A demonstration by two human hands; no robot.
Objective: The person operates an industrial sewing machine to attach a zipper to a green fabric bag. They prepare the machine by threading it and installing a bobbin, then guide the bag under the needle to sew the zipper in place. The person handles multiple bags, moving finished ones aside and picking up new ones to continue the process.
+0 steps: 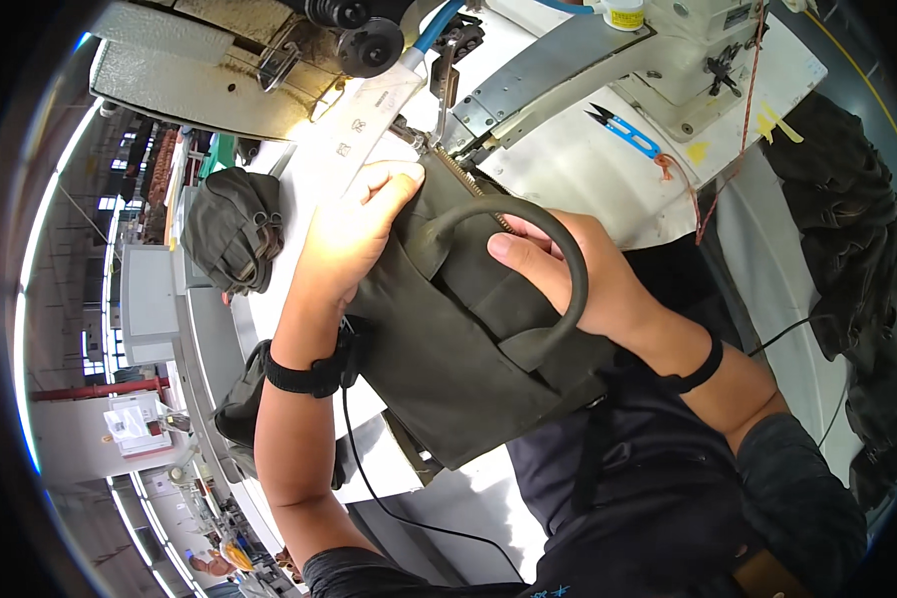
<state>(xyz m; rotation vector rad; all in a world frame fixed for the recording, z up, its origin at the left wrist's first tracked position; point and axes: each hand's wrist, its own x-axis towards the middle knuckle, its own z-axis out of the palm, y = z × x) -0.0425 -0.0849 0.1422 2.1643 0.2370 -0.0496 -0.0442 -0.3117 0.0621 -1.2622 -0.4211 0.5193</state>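
A dark olive fabric bag (458, 384) lies tilted across the sewing table's front edge and over my lap. Its rounded handle (496, 205) arches up on top. Along the upper edge, a metal-toothed zipper (458, 171) runs up to the presser foot (409, 134) of a sewing machine (558, 75). My left hand (354, 219) is closed on the bag's left upper edge, thumb and curled fingers near the foot. Reaching behind the handle, my right hand (578, 269) pinches the edge beside the zipper, thumb on top and fingers partly hidden beneath.
Blue thread snips (624, 132) lie right of the machine, beside a hanging reddish cord (746, 110). Another dark bag (231, 229) sits at the left. Dark fabric pieces (847, 239) are heaped at the far right. A black cable (379, 498) hangs from my left wrist strap.
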